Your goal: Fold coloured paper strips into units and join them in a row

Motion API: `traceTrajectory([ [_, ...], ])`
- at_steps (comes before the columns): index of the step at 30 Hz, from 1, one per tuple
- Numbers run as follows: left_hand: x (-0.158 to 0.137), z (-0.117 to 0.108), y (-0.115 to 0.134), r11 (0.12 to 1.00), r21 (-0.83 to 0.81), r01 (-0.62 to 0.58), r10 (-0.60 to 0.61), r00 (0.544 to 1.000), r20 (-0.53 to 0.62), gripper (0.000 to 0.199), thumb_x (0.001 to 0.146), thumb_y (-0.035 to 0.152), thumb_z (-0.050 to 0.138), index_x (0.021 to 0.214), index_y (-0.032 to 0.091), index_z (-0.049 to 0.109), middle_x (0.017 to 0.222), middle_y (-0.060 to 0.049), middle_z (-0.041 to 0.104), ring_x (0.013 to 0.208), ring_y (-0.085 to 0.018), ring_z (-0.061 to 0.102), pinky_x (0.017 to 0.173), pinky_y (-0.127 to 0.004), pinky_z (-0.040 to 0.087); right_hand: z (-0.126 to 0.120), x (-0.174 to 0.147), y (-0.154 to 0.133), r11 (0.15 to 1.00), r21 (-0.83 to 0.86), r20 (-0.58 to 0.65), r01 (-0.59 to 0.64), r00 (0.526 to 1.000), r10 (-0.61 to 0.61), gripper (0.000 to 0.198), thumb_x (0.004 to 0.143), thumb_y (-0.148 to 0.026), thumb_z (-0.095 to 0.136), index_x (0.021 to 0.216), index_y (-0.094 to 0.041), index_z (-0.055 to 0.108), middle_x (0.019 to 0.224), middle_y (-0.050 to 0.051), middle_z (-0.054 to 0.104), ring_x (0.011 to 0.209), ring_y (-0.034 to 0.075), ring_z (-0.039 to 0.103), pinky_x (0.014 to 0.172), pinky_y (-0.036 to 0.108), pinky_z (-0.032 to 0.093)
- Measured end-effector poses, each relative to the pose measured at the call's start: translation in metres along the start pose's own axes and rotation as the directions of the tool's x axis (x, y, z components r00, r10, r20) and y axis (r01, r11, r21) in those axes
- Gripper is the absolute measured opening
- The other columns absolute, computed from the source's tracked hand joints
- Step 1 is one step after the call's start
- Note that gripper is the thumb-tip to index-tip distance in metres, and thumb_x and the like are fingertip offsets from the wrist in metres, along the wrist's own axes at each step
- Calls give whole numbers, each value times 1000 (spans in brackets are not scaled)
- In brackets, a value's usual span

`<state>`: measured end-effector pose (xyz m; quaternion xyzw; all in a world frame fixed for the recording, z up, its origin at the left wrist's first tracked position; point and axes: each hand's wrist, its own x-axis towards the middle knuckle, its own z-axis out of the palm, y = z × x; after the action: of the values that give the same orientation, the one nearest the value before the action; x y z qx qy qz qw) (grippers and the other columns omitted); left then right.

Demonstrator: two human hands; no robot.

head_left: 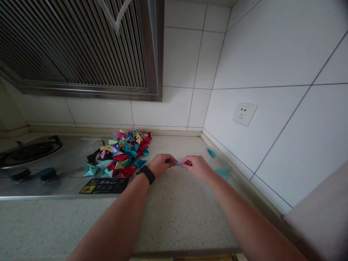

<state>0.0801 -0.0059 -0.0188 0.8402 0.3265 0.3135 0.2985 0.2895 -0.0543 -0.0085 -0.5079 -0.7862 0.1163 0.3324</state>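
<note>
Left hand [160, 165] and right hand [198, 166] grasp 1 purple paper [178, 164] (partly hidden) between them, inside the front and back edges of the countertop [179, 217]. Folded paper pieces [125, 149] lie heaped across the right edge of the stove [67, 183]; 1 blue piece [211, 152] lies near the countertop's back right corner.

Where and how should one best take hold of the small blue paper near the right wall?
Probably pinch its middle across the long sides, coming from above: the blue paper looks narrow, with countertop showing on both sides.
</note>
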Motion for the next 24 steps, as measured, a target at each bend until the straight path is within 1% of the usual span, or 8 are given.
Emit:
traceTrajectory([
  [7, 1, 6, -3, 1000, -3, -3, 3, 999, -43, 15, 80, 22, 59, 86, 15, 70, 77, -3, 69, 70, -12, 58, 64, -21, 44, 0, -1, -4, 993, -89, -13, 73, 997, -74, 9, 77, -13, 61, 73, -19, 66, 70, 0, 66, 64, 12, 59, 61, 22, 41],
  [10, 2, 6, -7, 1000, -10, -16, 15, 997, -77, 14, 80, 22, 59, 85, 15, 70, 78, -3, 69, 70, -13, 58, 64, -21, 44, -6, -1, -4, 994, -102, -23, 39, 999, -41, 6, 78, -16, 62, 76, -19, 66, 70, 0, 66, 64, 12, 59, 61, 22, 40],
  [12, 2, 5, -9, 1000, -26, -4, 1, 994, -106, 16, 80, 24, 60, 87, 14, 70, 77, -3, 69, 69, -13, 58, 63, -21, 44, -10, -3, -5, 994, -102, -26, 35, 999, -38, 6, 80, -19, 62, 81, -19, 68, 75, 1, 68, 66, 13, 60, 63, 23, 42],
  [15, 4, 5, -13, 999, -48, 11, -17, 991, -136, 18, 82, 26, 60, 91, 15, 70, 79, -3, 69, 72, -14, 61, 66, -23, 46, -15, -8, -8, 986, -138, -21, 98, 995, -101, 11, 83, -21, 59, 85, -19, 70, 81, 4, 70, 74, 15, 62, 69, 25, 44],
  [18, 5, 8, -16, 997, -73, 3, -15, 985, -171, 27, 80, 27, 63, 105, 17, 66, 94, -6, 70, 80, -14, 63, 73, -25, 49, -24, -6, -5, 980, -175, -25, 99, 994, -105, 17, 85, -21, 55, 89, -20, 71, 84, 5, 71, 76, 16, 63, 71, 26, 45],
  [21, 5, 12, -19, 998, -64, 24, -33, 988, -151, 54, 74, 27, 70, 125, 20, 55, 108, -8, 67, 83, -15, 62, 74, -25, 50, -48, 9, 14, 949, -302, -91, -93, 994, 69, 16, 81, -22, 57, 86, -20, 72, 81, 4, 72, 72, 16, 64, 68, 24, 46],
  [22, 5, 13, -20, 999, -41, 27, -31, 992, -119, 57, 73, 27, 71, 127, 20, 54, 108, -8, 67, 83, -15, 62, 74, -25, 50, -59, 16, 23, 902, -385, -124, -194, 980, 157, 16, 80, -23, 58, 87, -20, 72, 83, 4, 73, 74, 16, 65, 69, 24, 46],
  [24, 4, 14, -19, 1000, 23, 7, -6, 999, -36, 48, 76, 29, 67, 122, 21, 59, 103, -6, 69, 83, -15, 62, 74, -25, 49, -82, 31, 45, 711, -577, -203, -402, 914, 352, 18, 80, -27, 58, 89, -22, 73, 90, 5, 73, 83, 18, 66, 73, 23, 45],
])
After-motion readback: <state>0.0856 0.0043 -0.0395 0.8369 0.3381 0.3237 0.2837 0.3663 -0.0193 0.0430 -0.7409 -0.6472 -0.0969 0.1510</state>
